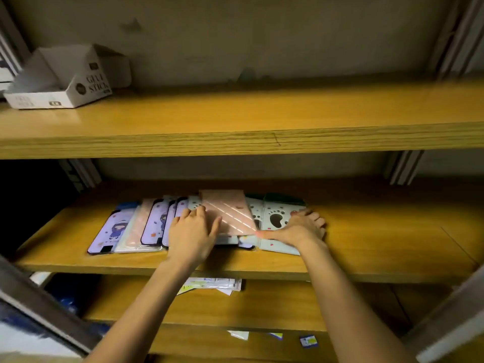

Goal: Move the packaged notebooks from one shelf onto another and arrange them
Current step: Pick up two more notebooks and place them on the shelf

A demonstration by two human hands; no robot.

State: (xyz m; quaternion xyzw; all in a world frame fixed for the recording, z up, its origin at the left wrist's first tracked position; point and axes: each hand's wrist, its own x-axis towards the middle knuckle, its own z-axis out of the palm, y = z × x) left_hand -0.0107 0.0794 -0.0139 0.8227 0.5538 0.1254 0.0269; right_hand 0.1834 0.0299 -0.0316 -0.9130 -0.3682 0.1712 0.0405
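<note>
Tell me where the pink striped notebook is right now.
In the head view, the pink striped notebook lies on top of the fanned row of notebooks on the middle shelf, near its centre, between the left hand and the right hand.

**Wood, film and card**

Yellowish wood with visible grain is seen on the middle shelf, its finish smooth and faintly sheened. The packaged notebooks are wrapped in glossy clear plastic film. Matt white cardboard is shown by the glue stick box.
</note>
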